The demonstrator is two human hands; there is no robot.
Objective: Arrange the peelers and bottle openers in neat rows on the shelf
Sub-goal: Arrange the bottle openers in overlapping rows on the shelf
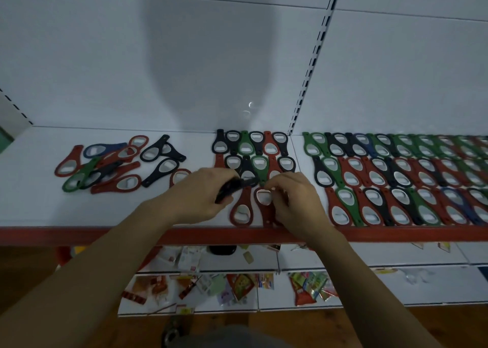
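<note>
My left grip (200, 196) has a black opener (224, 192), my right grip (297, 201) a red opener (264, 197), beside a red-green-blue-black pile (116, 168) at nine o'clock on the white, red-edged shelf (105, 211).

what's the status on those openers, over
Left hand grips black plastic bottle opener. Right hand pinches red bottle opener in front row. Unsorted pile of openers waiting at left.

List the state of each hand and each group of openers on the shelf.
Left hand: holds black opener.
Right hand: pinches red opener, front row.
Pile: jumbled, unsorted.
Middle rows: two laid, third started.
Right rows: three neat rows.
</note>
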